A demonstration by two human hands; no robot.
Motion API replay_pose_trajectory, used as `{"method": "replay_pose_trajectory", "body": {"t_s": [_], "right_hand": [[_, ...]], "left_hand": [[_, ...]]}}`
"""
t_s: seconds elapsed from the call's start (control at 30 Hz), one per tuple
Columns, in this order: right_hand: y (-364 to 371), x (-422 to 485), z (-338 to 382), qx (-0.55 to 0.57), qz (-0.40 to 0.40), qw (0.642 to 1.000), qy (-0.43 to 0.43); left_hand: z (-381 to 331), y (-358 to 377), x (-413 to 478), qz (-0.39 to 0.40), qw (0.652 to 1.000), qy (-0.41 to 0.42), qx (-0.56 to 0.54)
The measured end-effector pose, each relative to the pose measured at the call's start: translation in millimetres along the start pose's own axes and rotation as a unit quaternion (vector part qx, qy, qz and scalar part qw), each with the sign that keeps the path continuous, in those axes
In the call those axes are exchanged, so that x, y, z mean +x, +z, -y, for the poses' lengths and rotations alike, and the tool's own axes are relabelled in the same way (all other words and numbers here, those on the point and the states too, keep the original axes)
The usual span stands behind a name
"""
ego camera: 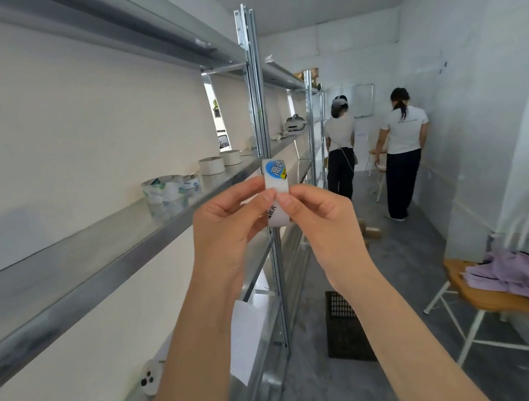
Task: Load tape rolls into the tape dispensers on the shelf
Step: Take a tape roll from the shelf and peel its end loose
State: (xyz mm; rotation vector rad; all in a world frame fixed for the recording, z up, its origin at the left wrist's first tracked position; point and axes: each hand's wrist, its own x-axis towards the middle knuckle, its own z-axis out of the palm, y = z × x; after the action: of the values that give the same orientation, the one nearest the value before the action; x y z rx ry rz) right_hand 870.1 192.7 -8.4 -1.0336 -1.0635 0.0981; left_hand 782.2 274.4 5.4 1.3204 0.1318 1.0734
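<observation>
I hold a clear tape roll (276, 180) edge-on at chest height, in front of the shelf post; it carries a white paper label with a blue sticker. My left hand (227, 228) pinches its left side with thumb and forefinger. My right hand (321, 218) pinches the right side, both thumbs meeting on the label. On the metal shelf (109, 242) to the left stands a wrapped pack of clear tape rolls (171, 191). Two empty cardboard tape cores (211, 165) (231, 157) stand further back. No tape dispenser is visible.
The shelf's upright post (259, 106) rises right behind my hands. A black crate (344, 329) sits on the floor. A white chair with a wooden seat and purple cloth (512, 273) stands at right. Two people (340, 145) (405, 146) stand down the aisle, backs turned.
</observation>
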Motion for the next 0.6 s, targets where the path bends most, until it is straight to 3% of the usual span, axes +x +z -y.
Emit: {"method": "replay_pose_trajectory", "body": {"t_s": [0.6], "right_hand": [[-30.8, 176.7, -136.8, -0.015, 0.007, 1.000, 0.002]], "left_hand": [[99.4, 3.8, 198.6, -0.002, 0.999, 0.030, 0.022]]}}
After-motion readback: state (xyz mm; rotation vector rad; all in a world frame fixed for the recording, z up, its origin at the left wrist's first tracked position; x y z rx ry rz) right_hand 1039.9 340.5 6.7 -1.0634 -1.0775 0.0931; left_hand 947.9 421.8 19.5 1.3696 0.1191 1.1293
